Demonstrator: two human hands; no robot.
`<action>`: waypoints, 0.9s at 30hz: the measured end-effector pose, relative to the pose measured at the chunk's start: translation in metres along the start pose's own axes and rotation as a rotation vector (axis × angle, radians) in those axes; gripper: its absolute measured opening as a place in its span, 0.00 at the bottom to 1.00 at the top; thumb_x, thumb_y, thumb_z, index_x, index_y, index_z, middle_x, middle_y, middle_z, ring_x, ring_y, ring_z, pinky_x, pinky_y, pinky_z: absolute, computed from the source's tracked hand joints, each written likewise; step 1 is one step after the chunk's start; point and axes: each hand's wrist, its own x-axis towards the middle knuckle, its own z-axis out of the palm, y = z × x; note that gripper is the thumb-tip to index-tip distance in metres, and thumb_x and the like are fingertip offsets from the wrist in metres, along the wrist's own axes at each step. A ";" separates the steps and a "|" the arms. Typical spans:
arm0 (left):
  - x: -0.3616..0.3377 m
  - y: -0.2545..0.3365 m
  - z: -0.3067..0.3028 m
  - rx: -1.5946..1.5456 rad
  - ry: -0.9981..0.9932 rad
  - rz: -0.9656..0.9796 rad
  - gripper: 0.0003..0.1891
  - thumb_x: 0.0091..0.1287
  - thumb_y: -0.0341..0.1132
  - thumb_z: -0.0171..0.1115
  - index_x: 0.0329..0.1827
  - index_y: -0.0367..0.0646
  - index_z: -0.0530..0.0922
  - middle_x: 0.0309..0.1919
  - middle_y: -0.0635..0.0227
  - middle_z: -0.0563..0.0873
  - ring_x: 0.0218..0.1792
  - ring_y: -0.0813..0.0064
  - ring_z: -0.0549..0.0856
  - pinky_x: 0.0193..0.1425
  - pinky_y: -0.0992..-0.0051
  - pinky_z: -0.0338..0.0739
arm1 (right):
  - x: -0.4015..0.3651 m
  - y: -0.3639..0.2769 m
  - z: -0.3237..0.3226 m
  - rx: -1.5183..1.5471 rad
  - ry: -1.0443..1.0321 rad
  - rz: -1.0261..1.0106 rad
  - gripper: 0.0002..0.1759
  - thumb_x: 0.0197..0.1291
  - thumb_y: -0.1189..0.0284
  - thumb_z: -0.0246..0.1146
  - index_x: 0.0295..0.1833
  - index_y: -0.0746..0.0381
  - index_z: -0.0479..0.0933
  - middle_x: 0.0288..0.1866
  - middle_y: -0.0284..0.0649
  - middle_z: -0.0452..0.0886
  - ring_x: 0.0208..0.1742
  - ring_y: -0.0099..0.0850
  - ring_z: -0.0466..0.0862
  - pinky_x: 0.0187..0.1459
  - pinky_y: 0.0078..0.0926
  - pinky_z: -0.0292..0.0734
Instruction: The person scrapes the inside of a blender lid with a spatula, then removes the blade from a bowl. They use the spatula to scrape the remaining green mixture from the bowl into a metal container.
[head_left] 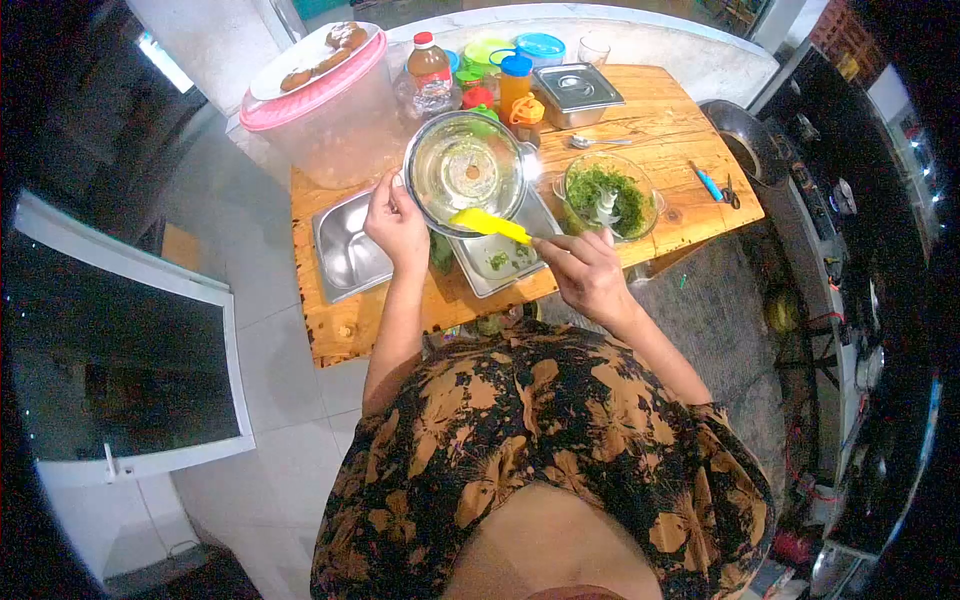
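Observation:
My left hand (pixel 398 225) grips the rim of a clear round bowl (pixel 438 160), tilted toward me, with a brownish spot at its centre and smears on its inside. A yellow spatula (pixel 482 222) is held by its handle in my right hand (pixel 590 275), its blade against the bowl's near edge. Below the bowl lies a steel tray (pixel 487 283) with a few bits of chopped greens (pixel 500 262). Right of it, a clear bowl (pixel 655 205) holds chopped greens (pixel 625 190) and a whitish chopper blade (pixel 606 205).
An empty-looking steel tray (pixel 350 255) lies left on the wooden table (pixel 680 115). Behind stand a pink-lidded tub (pixel 330 125), a red-capped bottle (pixel 428 65), an orange bottle (pixel 515 85) and a lidded steel container (pixel 577 95). A spoon (pixel 600 142) and scissors (pixel 730 195) lie rightward.

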 end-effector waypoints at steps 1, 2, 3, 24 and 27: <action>0.000 -0.004 0.001 0.075 0.001 0.065 0.12 0.64 0.23 0.50 0.47 0.35 0.80 0.36 0.65 0.85 0.31 0.81 0.82 0.37 0.79 0.76 | 0.000 0.001 0.000 -0.002 0.000 0.003 0.22 0.42 0.77 0.64 0.48 0.57 0.78 0.38 0.32 0.79 0.34 0.31 0.74 0.37 0.31 0.63; 0.000 -0.007 0.002 0.074 -0.002 0.067 0.12 0.64 0.23 0.50 0.47 0.35 0.80 0.36 0.65 0.85 0.31 0.81 0.82 0.37 0.79 0.76 | 0.001 0.003 0.000 -0.017 -0.019 0.010 0.21 0.42 0.77 0.64 0.48 0.57 0.79 0.38 0.32 0.79 0.34 0.31 0.74 0.38 0.31 0.63; 0.001 -0.006 0.003 0.038 0.018 0.104 0.12 0.65 0.23 0.50 0.47 0.35 0.80 0.35 0.65 0.86 0.32 0.81 0.82 0.37 0.78 0.76 | 0.002 0.005 0.001 -0.032 -0.037 0.015 0.20 0.43 0.77 0.63 0.47 0.56 0.79 0.38 0.32 0.80 0.34 0.31 0.74 0.39 0.32 0.63; -0.003 0.014 0.004 0.118 -0.118 0.200 0.10 0.63 0.26 0.54 0.43 0.35 0.81 0.35 0.56 0.85 0.36 0.67 0.83 0.41 0.72 0.77 | 0.054 0.071 -0.035 -0.320 -0.061 -0.142 0.22 0.45 0.74 0.58 0.50 0.51 0.80 0.46 0.28 0.79 0.42 0.28 0.73 0.39 0.30 0.64; -0.004 0.019 0.002 0.111 -0.163 0.186 0.11 0.60 0.24 0.52 0.43 0.35 0.79 0.36 0.52 0.83 0.38 0.58 0.84 0.43 0.69 0.77 | 0.058 0.074 -0.032 -0.255 -0.078 -0.154 0.23 0.45 0.75 0.58 0.51 0.53 0.79 0.47 0.31 0.79 0.43 0.30 0.73 0.40 0.31 0.66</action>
